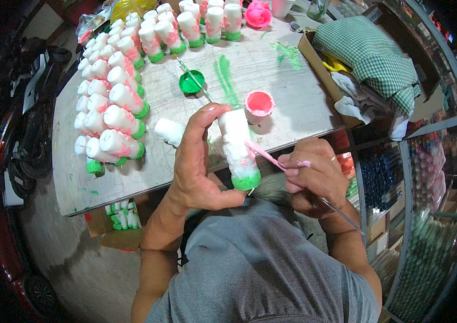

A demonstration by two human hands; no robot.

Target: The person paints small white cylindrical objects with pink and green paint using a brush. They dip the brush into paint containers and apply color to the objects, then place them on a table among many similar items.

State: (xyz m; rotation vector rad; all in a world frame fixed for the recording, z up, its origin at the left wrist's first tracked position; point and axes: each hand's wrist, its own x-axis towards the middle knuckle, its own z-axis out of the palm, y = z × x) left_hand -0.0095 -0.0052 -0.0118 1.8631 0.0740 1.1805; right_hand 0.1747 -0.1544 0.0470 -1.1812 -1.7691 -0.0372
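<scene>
A white candle [234, 141] with a green-painted end and raised decoration is held between the fingertips and thumb of my left hand [199, 161]. The candle's green end points toward me, and some pink shows on its side. My right hand [314, 172] grips a paintbrush [265, 154] whose pink-coated tip meets the candle's side. Pink paint also marks a finger of that hand. Just beyond the candle stands a small cup of pink paint [260, 104]. To the left of my left hand, a plain white candle [169, 131] lies on the table [271, 64].
Rows of painted candles [123, 119] line the table's left and far sides. A green paint lid [192, 82] has a thin brush across it. At the right is a cardboard box [320, 75] with checkered cloth [371, 51]. Below the table edge sits a box of candles [123, 218].
</scene>
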